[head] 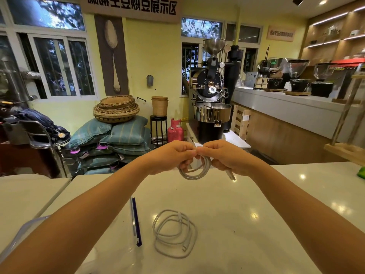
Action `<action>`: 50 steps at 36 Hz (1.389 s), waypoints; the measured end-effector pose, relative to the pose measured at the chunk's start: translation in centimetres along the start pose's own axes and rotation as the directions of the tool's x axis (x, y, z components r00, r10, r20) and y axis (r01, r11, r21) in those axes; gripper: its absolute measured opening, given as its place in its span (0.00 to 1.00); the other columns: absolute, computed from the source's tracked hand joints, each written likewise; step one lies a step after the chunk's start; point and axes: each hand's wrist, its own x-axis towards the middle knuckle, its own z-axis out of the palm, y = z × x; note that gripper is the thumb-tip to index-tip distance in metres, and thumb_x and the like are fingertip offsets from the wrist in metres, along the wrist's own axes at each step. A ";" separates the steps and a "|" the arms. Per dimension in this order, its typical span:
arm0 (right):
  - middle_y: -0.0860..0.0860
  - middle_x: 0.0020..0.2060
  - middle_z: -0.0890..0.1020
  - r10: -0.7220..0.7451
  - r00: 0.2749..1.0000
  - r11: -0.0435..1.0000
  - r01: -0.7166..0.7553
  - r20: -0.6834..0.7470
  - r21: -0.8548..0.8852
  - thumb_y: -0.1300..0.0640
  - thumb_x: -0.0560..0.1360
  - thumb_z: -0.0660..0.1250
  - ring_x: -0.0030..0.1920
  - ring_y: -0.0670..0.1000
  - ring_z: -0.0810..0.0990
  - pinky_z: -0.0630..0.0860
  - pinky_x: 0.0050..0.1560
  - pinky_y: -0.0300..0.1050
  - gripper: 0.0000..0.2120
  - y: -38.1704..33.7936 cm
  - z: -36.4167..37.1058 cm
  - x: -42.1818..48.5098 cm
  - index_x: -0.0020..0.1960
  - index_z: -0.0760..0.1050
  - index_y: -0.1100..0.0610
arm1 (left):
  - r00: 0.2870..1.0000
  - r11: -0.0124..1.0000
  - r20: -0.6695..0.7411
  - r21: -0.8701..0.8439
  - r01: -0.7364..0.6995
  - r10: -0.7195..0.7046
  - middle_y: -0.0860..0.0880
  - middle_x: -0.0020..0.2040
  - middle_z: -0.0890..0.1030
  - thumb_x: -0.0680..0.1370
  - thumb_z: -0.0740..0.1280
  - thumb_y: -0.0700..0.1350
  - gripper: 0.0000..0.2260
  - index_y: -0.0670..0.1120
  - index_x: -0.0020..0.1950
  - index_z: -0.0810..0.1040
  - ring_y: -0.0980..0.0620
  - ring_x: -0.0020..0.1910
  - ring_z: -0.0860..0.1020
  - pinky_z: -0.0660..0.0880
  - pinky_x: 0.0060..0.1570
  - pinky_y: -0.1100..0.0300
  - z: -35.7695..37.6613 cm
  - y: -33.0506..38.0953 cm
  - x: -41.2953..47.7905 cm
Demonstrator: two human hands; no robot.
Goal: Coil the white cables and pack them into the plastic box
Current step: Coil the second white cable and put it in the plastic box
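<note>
We find left hand [171, 155] and right hand [225, 157] pinching the coiled cable [194, 172]; plastic box [122, 240] lies at seven o'clock, left hand nearer.

Held cable [194, 173]: the top of its coil is covered by the curled fingers of the left hand [171, 155] and the right hand [223, 155], which pinch it there; its turns cannot be counted.
Plug [231, 174]: juts out below the right hand; its type is too small to tell.
Plastic box [136, 224]: clear; the left forearm covers its middle, the bottom edge cuts off its near side.
Green thing [361, 172]: cut by the right edge; only a corner shows.
Wall sign [130, 6]: its top is cut off.
</note>
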 end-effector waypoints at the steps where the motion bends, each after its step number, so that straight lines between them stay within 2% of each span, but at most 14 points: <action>1: 0.54 0.29 0.70 0.022 1.000 0.999 -0.022 0.004 0.033 0.51 0.76 0.59 0.20 0.42 0.62 0.57 0.21 0.33 0.13 0.1 -0.1 0.1 0.38 0.74 0.57 | 0.999 0.998 -0.037 0.066 -0.012 0.015 0.51 0.31 0.69 0.81 0.55 0.41 0.11 0.48 0.42 0.73 0.58 0.28 0.68 0.70 0.32 0.66 0.1 0.0 0.2; 3: 0.54 0.29 0.68 0.056 0.998 0.996 -0.057 0.005 0.075 0.51 0.76 0.60 0.20 0.42 0.60 0.56 0.21 0.33 0.13 0.2 -0.3 0.3 0.38 0.73 0.58 | 0.996 0.981 -0.076 0.195 -0.025 0.041 0.51 0.31 0.70 0.81 0.55 0.42 0.10 0.47 0.42 0.72 0.56 0.30 0.68 0.69 0.34 0.64 0.3 -0.1 0.4; 7: 0.55 0.31 0.70 0.107 0.994 0.985 -0.108 0.014 0.133 0.51 0.75 0.61 0.19 0.43 0.61 0.57 0.21 0.33 0.13 0.5 -0.4 0.5 0.38 0.74 0.58 | 0.989 0.932 -0.129 0.361 -0.023 0.074 0.53 0.32 0.70 0.81 0.54 0.44 0.09 0.46 0.45 0.71 0.57 0.30 0.68 0.67 0.31 0.70 0.8 -0.5 0.6; 10: 0.57 0.34 0.69 0.128 0.992 0.978 -0.129 0.018 0.166 0.52 0.75 0.63 0.21 0.43 0.60 0.57 0.21 0.34 0.12 0.9 -0.7 0.6 0.38 0.75 0.58 | 0.988 0.881 -0.137 0.473 0.006 0.067 0.53 0.34 0.69 0.81 0.53 0.45 0.09 0.46 0.44 0.68 0.57 0.32 0.67 0.65 0.32 0.67 1.1 -0.8 0.9; 15: 0.52 0.28 0.72 0.127 0.992 0.978 -0.120 -0.027 0.169 0.59 0.75 0.63 0.20 0.43 0.65 0.62 0.22 0.32 0.07 0.9 -1.1 0.4 0.40 0.77 0.59 | 0.982 0.786 -0.178 0.614 0.063 0.061 0.54 0.33 0.67 0.82 0.51 0.47 0.11 0.46 0.42 0.65 0.55 0.32 0.66 0.61 0.31 0.65 1.3 -1.7 1.3; 21: 0.53 0.31 0.79 0.124 0.992 0.991 -0.126 -0.034 -0.053 0.64 0.75 0.62 0.26 0.43 0.79 0.78 0.31 0.30 0.08 0.4 -1.2 -0.2 0.38 0.76 0.60 | 0.976 0.825 -0.219 0.554 0.116 0.010 0.52 0.32 0.67 0.82 0.50 0.47 0.16 0.51 0.34 0.62 0.56 0.30 0.64 0.61 0.30 0.64 1.3 -2.6 1.3; 23: 0.52 0.33 0.78 0.129 0.992 0.979 -0.129 -0.012 -0.160 0.64 0.74 0.64 0.32 0.45 0.78 0.78 0.35 0.32 0.06 0.2 -1.0 -0.4 0.42 0.77 0.64 | 0.973 0.849 -0.230 0.513 0.128 -0.008 0.52 0.33 0.68 0.82 0.50 0.47 0.16 0.51 0.33 0.61 0.56 0.30 0.66 0.63 0.30 0.65 1.2 -2.6 1.2; 26: 0.50 0.34 0.75 0.092 0.996 0.951 -0.088 0.000 -0.297 0.61 0.75 0.64 0.34 0.45 0.71 0.70 0.37 0.35 0.09 -0.2 -0.9 -0.8 0.48 0.78 0.66 | 0.972 0.907 -0.228 0.397 0.140 -0.050 0.50 0.33 0.70 0.82 0.50 0.47 0.16 0.50 0.34 0.63 0.55 0.28 0.70 0.67 0.28 0.65 1.3 -2.6 1.1; 30: 0.47 0.31 0.72 0.014 1.000 0.991 -0.017 -0.025 -0.132 0.59 0.76 0.62 0.32 0.44 0.68 0.66 0.35 0.36 0.07 -0.4 -0.8 -1.1 0.39 0.74 0.55 | 0.969 0.974 -0.229 0.184 0.132 -0.088 0.48 0.30 0.71 0.82 0.49 0.46 0.16 0.47 0.36 0.65 0.55 0.23 0.72 0.68 0.21 0.67 1.5 -2.6 1.0; 35: 0.49 0.37 0.76 -0.095 0.990 0.995 0.097 -0.103 0.016 0.59 0.77 0.60 0.38 0.45 0.73 0.70 0.41 0.34 0.08 0.2 0.0 -0.4 0.39 0.72 0.54 | 0.975 0.984 -0.166 -0.125 0.126 -0.146 0.46 0.30 0.73 0.82 0.49 0.45 0.15 0.44 0.38 0.67 0.57 0.18 0.73 0.70 0.19 0.67 1.9 -2.3 0.9; 38: 0.49 0.35 0.75 -0.138 0.980 0.981 0.155 -0.141 0.113 0.60 0.77 0.59 0.36 0.44 0.74 0.75 0.38 0.31 0.08 0.6 0.5 0.0 0.40 0.71 0.54 | 0.979 0.967 -0.135 -0.225 0.122 -0.155 0.46 0.30 0.73 0.82 0.50 0.46 0.15 0.44 0.39 0.67 0.56 0.19 0.73 0.70 0.19 0.66 2.0 -2.0 0.8; 41: 0.49 0.33 0.75 -0.159 0.971 0.962 0.194 -0.178 0.194 0.59 0.77 0.59 0.34 0.44 0.74 0.74 0.37 0.32 0.07 1.0 0.9 0.4 0.40 0.72 0.55 | 0.981 0.959 -0.120 -0.255 0.119 -0.154 0.46 0.30 0.72 0.82 0.50 0.46 0.15 0.44 0.39 0.67 0.56 0.19 0.73 0.70 0.19 0.66 2.1 -1.8 0.7; 45: 0.50 0.36 0.77 -0.198 0.958 0.964 0.229 -0.207 0.136 0.60 0.77 0.59 0.38 0.48 0.76 0.75 0.41 0.35 0.07 1.4 1.3 0.5 0.40 0.71 0.53 | 0.980 0.954 -0.116 -0.271 0.126 -0.162 0.46 0.31 0.72 0.82 0.50 0.46 0.14 0.44 0.39 0.67 0.56 0.20 0.73 0.70 0.20 0.66 2.0 -1.7 0.6; 50: 0.51 0.37 0.80 -0.208 0.956 0.967 0.233 -0.205 0.105 0.62 0.76 0.61 0.43 0.53 0.78 0.75 0.52 0.48 0.09 2.2 1.3 0.2 0.40 0.73 0.52 | 0.974 0.956 -0.129 -0.253 0.147 -0.184 0.46 0.30 0.72 0.82 0.51 0.47 0.14 0.42 0.42 0.68 0.56 0.20 0.73 0.71 0.20 0.66 2.0 -2.0 0.5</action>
